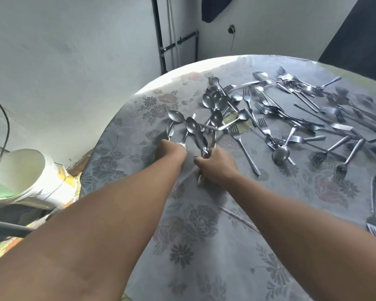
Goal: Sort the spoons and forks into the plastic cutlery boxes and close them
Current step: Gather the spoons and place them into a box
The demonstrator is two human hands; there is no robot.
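Observation:
Steel spoons and forks lie scattered over a round table covered with a grey flowered cloth [204, 246]. My left hand [172, 149] grips the handles of several spoons [175, 118] whose bowls fan out beyond it. My right hand [216, 164] holds another bunch of spoons [201, 140] by their handles; one handle end pokes out below the hand. A cluster of loose spoons [215, 98] lies farther back. Many forks [302, 118] are spread across the right half. No plastic cutlery box is in view.
A single spoon [280, 154] lies bowl-down right of my right hand. One fork [372, 213] lies near the right edge. A white bucket [24, 174] stands off the table at the left. Behind are a wall and dark pipes [161, 40].

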